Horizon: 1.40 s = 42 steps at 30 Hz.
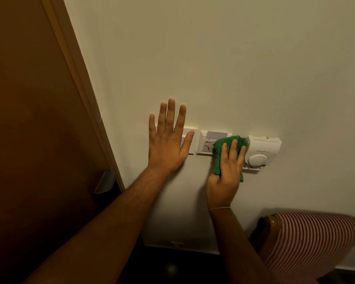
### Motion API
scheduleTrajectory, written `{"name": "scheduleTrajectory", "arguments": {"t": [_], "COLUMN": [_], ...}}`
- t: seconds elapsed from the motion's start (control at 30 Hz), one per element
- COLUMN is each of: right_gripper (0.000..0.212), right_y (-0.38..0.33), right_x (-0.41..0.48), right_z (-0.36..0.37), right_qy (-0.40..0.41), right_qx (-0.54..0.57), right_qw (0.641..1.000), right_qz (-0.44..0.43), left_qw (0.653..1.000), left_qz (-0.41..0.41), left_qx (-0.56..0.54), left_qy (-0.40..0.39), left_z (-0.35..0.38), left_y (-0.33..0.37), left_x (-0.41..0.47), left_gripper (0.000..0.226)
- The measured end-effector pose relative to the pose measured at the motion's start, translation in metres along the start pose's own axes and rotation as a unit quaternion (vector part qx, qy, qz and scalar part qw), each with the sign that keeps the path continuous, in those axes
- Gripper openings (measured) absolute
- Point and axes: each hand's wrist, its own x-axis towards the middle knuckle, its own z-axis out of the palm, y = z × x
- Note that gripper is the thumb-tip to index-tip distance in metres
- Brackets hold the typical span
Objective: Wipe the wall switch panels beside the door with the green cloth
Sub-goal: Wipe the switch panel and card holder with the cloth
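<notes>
So my right hand (226, 171) presses the bunched green cloth (231, 148) flat-fingered against the right part of the key-card switch panel (206, 145), its edge touching the thermostat (262, 149) next door, probably wiping there now. My left hand (168, 140) is spread wide and empty, palm on the wall (213, 58) over the leftmost switch plate (190, 140) beside the door (29, 119), likely bracing. Left plate looks not yet reachable by the cloth.

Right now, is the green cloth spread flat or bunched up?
Bunched up. The cloth sits crumpled under the right hand, pressed against the card panel.
</notes>
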Motion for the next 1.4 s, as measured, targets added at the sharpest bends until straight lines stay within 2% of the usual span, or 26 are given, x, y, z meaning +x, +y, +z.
{"name": "scheduleTrajectory", "arguments": {"t": [0.27, 0.43, 0.57, 0.67, 0.8, 0.93, 1.07, 1.23, 1.33, 1.4], "right_gripper": [0.086, 0.089, 0.096, 0.093, 0.085, 0.08, 0.088, 0.089, 0.094, 0.09], "right_y": [0.011, 0.005, -0.014, -0.027, -0.01, 0.013, -0.003, -0.021, -0.006, 0.004], "right_x": [-0.03, -0.032, -0.038, -0.037, -0.032, -0.023, -0.026, -0.033, -0.027, -0.022], "right_z": [0.001, 0.01, 0.026, 0.037, 0.027, 0.009, 0.018, 0.034, 0.026, 0.018], "right_qy": [-0.053, -0.046, -0.077, -0.099, -0.063, -0.008, -0.016, -0.084, -0.064, -0.024], "right_qx": [-0.016, -0.013, 0.002, 0.0, 0.005, 0.003, 0.018, 0.007, 0.005, 0.001], "right_qw": [0.998, 0.998, 0.997, 0.995, 0.997, 1.0, 1.0, 0.996, 0.997, 1.0], "right_qz": [0.017, 0.03, -0.017, -0.032, -0.042, -0.001, 0.013, -0.037, -0.045, -0.013], "left_qw": [1.0, 1.0, 1.0, 1.0, 1.0, 1.0, 1.0, 1.0, 1.0, 1.0], "left_qz": [-0.001, 0.0, 0.001, -0.002, 0.004, -0.002, -0.005, -0.004, 0.004, 0.008], "left_qx": [-0.007, -0.002, -0.002, -0.003, -0.012, -0.014, -0.02, -0.015, -0.012, -0.009], "left_qy": [0.002, 0.006, 0.013, 0.011, 0.007, 0.002, 0.001, -0.003, -0.002, -0.004], "left_z": [-0.001, 0.002, 0.005, 0.004, 0.001, -0.001, -0.001, -0.001, -0.001, -0.003], "left_y": [0.001, 0.002, 0.001, 0.001, 0.0, 0.003, 0.002, 0.002, 0.001, 0.0], "left_x": [0.0, -0.001, -0.001, 0.0, 0.001, 0.001, 0.001, 0.002, 0.001, 0.001], "left_gripper": [0.081, 0.081, 0.083, 0.083, 0.08, 0.08, 0.079, 0.079, 0.08, 0.081]}}
